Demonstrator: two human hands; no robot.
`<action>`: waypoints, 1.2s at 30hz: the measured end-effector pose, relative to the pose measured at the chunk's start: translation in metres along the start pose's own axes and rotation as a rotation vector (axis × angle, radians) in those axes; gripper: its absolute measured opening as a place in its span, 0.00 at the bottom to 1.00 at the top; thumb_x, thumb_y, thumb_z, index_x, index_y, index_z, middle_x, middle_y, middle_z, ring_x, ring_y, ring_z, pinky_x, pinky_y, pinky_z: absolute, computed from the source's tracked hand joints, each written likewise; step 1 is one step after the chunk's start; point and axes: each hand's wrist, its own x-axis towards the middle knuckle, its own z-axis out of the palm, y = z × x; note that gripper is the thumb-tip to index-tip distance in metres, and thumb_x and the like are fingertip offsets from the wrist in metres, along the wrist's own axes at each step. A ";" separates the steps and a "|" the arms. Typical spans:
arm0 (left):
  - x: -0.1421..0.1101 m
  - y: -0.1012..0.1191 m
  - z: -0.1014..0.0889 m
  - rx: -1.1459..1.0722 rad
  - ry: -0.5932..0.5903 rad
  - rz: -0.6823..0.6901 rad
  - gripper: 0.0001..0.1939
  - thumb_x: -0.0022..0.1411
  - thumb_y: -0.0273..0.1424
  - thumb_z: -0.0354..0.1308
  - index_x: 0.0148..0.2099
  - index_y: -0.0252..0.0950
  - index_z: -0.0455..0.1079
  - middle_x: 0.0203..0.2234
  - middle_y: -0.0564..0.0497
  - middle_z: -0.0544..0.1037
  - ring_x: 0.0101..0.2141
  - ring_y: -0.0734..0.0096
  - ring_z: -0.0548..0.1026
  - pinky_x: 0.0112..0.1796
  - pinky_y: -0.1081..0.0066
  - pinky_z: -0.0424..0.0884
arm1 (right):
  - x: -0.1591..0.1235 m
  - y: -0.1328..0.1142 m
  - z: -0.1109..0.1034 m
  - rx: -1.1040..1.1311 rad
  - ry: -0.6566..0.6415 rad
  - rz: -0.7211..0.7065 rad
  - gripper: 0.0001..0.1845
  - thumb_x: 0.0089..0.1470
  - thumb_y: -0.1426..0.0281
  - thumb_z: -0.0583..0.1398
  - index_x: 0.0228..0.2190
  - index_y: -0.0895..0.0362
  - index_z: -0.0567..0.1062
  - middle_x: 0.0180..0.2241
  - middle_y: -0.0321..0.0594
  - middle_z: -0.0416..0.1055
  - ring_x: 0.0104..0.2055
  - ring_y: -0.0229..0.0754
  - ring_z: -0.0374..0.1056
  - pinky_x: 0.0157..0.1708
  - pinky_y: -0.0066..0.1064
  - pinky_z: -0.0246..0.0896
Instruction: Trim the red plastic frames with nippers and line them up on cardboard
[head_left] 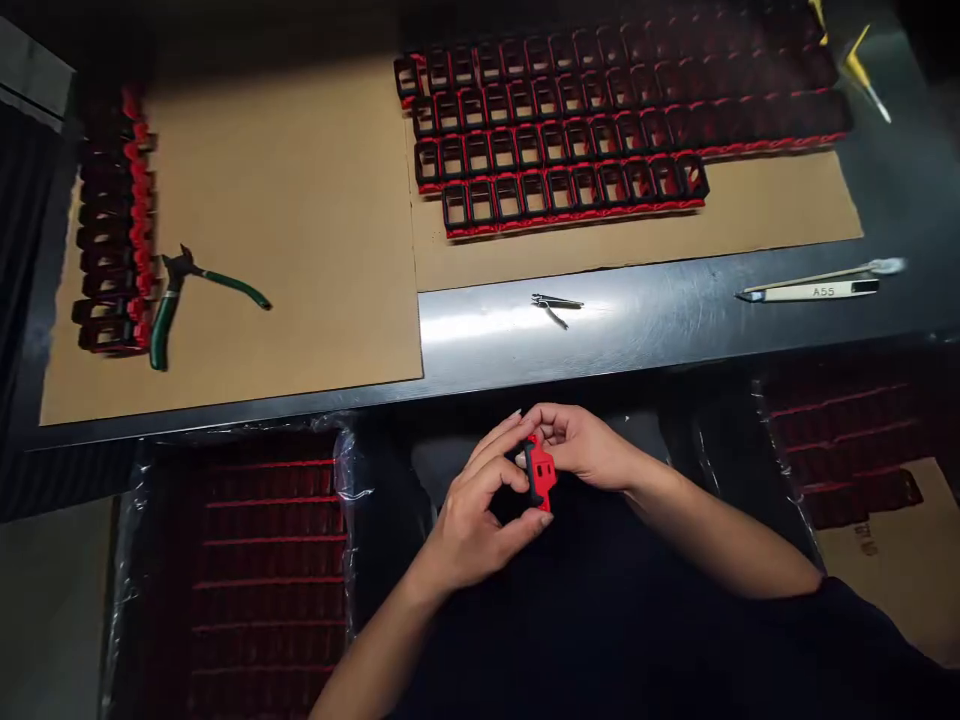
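Grasping one red-and-black part [543, 475]: left hand [474, 515], thumb at lower end; right hand [589, 448], upper end; possible drop beneath fingers, should light pinch slip

A metal bench [660, 318] carries cardboard [300, 180], clippers [553, 303], an A55-marked tool [817, 292], a white-tipped stick [847, 272] and yellow tools [858, 70].

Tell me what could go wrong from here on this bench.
The red-and-black part, held in the left hand with the right hand at its upper end, is out in front of the table, so a slip might drop it below the tabletop. The green-handled cutters lie open right beside the left-hand row of parts; a nudge could scuff or shift some.
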 end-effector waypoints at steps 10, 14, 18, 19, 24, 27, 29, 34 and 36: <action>-0.009 -0.008 0.007 -0.125 0.120 0.060 0.23 0.59 0.27 0.68 0.53 0.39 0.63 0.59 0.36 0.72 0.62 0.51 0.70 0.60 0.47 0.68 | -0.015 -0.013 -0.014 -0.182 0.073 -0.077 0.16 0.57 0.60 0.66 0.37 0.61 0.76 0.28 0.37 0.73 0.29 0.34 0.67 0.31 0.23 0.64; -0.012 -0.008 0.010 -0.087 0.105 0.035 0.29 0.59 0.24 0.66 0.59 0.39 0.61 0.60 0.36 0.70 0.61 0.55 0.70 0.59 0.53 0.70 | -0.028 -0.014 -0.019 -0.149 -0.016 -0.057 0.18 0.63 0.58 0.63 0.41 0.62 0.79 0.29 0.41 0.75 0.29 0.35 0.69 0.31 0.23 0.66; -0.010 -0.008 0.010 0.000 0.078 0.050 0.33 0.59 0.23 0.65 0.64 0.37 0.58 0.60 0.36 0.70 0.61 0.58 0.70 0.59 0.56 0.70 | -0.038 -0.011 -0.012 -0.077 -0.089 -0.006 0.17 0.60 0.62 0.64 0.46 0.61 0.78 0.33 0.41 0.75 0.33 0.36 0.71 0.33 0.24 0.67; -0.009 -0.008 0.010 0.017 0.068 0.053 0.35 0.59 0.23 0.64 0.65 0.37 0.57 0.60 0.36 0.70 0.61 0.58 0.70 0.59 0.56 0.70 | -0.039 -0.010 -0.009 -0.067 -0.099 -0.004 0.17 0.59 0.63 0.64 0.46 0.61 0.78 0.33 0.41 0.75 0.33 0.36 0.70 0.33 0.23 0.66; -0.009 -0.008 0.011 0.050 0.022 0.049 0.39 0.58 0.23 0.64 0.69 0.39 0.55 0.61 0.38 0.69 0.62 0.59 0.68 0.61 0.58 0.70 | -0.037 -0.002 -0.003 -0.056 -0.066 -0.023 0.16 0.57 0.64 0.68 0.42 0.63 0.78 0.30 0.38 0.72 0.29 0.32 0.66 0.32 0.22 0.63; -0.011 -0.008 0.011 -0.028 0.008 -0.048 0.43 0.57 0.24 0.65 0.71 0.44 0.52 0.66 0.40 0.63 0.63 0.56 0.66 0.60 0.57 0.71 | -0.036 0.002 -0.003 -0.069 -0.026 -0.054 0.14 0.57 0.64 0.69 0.38 0.62 0.78 0.28 0.37 0.71 0.29 0.32 0.65 0.32 0.22 0.62; -0.013 -0.007 0.009 -0.155 0.005 -0.206 0.41 0.58 0.25 0.64 0.70 0.45 0.53 0.66 0.40 0.62 0.61 0.56 0.69 0.54 0.59 0.75 | -0.037 0.002 -0.004 -0.134 0.001 -0.091 0.12 0.58 0.64 0.68 0.38 0.61 0.79 0.28 0.36 0.71 0.28 0.31 0.64 0.31 0.21 0.61; -0.008 0.000 0.004 -0.455 -0.084 -0.616 0.27 0.64 0.36 0.60 0.62 0.35 0.62 0.48 0.40 0.76 0.43 0.64 0.76 0.40 0.66 0.77 | -0.044 -0.003 -0.002 -0.404 0.033 -0.274 0.05 0.62 0.69 0.65 0.39 0.57 0.80 0.32 0.36 0.75 0.31 0.32 0.67 0.32 0.21 0.63; -0.003 0.005 0.003 -0.501 -0.117 -0.662 0.26 0.63 0.40 0.60 0.59 0.34 0.65 0.44 0.42 0.76 0.41 0.64 0.75 0.40 0.65 0.76 | -0.046 -0.004 -0.002 -0.515 0.047 -0.382 0.05 0.62 0.73 0.64 0.41 0.54 0.81 0.34 0.34 0.76 0.31 0.32 0.68 0.33 0.20 0.63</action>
